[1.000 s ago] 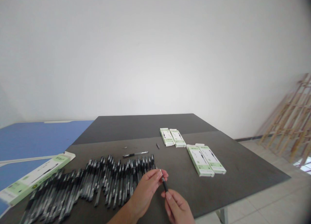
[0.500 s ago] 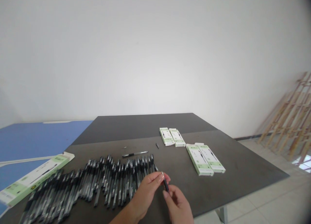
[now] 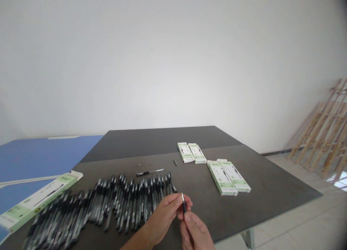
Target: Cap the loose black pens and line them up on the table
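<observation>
A pen (image 3: 184, 206) with a black grip and a bright metal tip stands tilted between my hands, tip pointing away from me. My left hand (image 3: 165, 214) pinches it near the tip with thumb and fingers. Lower on the pen, my right hand (image 3: 197, 231) is closed around it, hiding the rest of its length. Just left of my hands lies a long row of black capped pens (image 3: 127, 203) side by side. A single pen (image 3: 150, 172) rests crosswise beyond the row. Farther right is a small black pen cap (image 3: 175, 162).
Two white-and-green pen boxes (image 3: 185, 152) lie at the back, and two more boxes (image 3: 222, 177) at the right. Another box (image 3: 40, 199) is at the left edge, near a blue surface (image 3: 48, 152). Wooden racks (image 3: 322, 134) lean at the far right beyond the dark table (image 3: 271, 185).
The pen has turned more upright, and its metal tip now shows above my left fingers. My right hand has shifted slightly down and closed nearer to the left one.
</observation>
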A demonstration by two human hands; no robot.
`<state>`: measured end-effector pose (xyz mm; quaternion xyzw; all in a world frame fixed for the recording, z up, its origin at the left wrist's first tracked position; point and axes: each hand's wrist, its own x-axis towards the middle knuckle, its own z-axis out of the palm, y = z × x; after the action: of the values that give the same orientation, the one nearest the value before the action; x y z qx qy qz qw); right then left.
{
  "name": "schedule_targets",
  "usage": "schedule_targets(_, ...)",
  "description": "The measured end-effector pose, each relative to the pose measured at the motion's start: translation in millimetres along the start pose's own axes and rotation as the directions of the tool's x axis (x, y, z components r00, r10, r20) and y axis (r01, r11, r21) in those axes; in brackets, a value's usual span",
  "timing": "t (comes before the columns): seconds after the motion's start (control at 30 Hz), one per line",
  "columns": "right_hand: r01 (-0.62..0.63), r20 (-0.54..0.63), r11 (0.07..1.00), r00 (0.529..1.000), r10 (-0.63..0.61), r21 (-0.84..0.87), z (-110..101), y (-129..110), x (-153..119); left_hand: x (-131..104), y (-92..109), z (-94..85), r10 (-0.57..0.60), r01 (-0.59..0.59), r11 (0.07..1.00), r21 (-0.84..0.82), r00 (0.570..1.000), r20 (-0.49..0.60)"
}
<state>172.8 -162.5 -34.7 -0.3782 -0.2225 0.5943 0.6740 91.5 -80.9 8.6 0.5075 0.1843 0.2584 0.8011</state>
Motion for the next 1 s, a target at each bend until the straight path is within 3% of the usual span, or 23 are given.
schedule_targets(0.17, 0.065, -0.19, 0.977, 0.976, -0.104, -0.204, -12, 4, 3, 4, -4, -3.6, 0.021, -0.018, 0.994, 0.108, 0.999, -0.028)
schedule_targets(0.47, 0.212, -0.244, 0.913, 0.92, -0.306, -0.348, -26, 4, 8, 4, 8, 8.9, 0.046, -0.045, 0.933, 0.358, 0.999, 0.007)
schedule_targets(0.57, 0.212, -0.219, 0.901, 0.925, -0.31, -0.379, -33, -6, 8, 13, 14, 4.9, 0.042, -0.049, 0.906, 0.421, 0.999, 0.027)
schedule_targets(0.67, 0.17, -0.237, 0.886, 0.926, -0.293, -0.432, -40, -15, 8, 37, 22, -9.6, 0.071, -0.024, 0.86, 0.509, 0.995, -0.072)
schedule_targets(0.77, 0.143, -0.264, 0.87, 0.918, -0.294, -0.473, -47, -19, 8, 64, 32, -21.3, 0.172, 0.023, 0.798, 0.603, 0.949, -0.264)
schedule_targets(0.8, 0.137, -0.268, 0.868, 0.918, -0.292, -0.478, -49, -19, 8, 69, 34, -21.7, 0.188, 0.029, 0.78, 0.625, 0.942, -0.279)
schedule_targets(0.87, 0.131, -0.269, 0.866, 0.919, -0.289, -0.483, -51, -20, 8, 74, 35, -16.1, 0.151, 0.027, 0.772, 0.635, 0.963, -0.224)
schedule_targets(1.0, 0.128, -0.271, 0.866, 0.919, -0.287, -0.483, -53, -24, 7, 62, 22, 8.9, -0.008, 0.007, 0.802, 0.597, 1.0, -0.001)
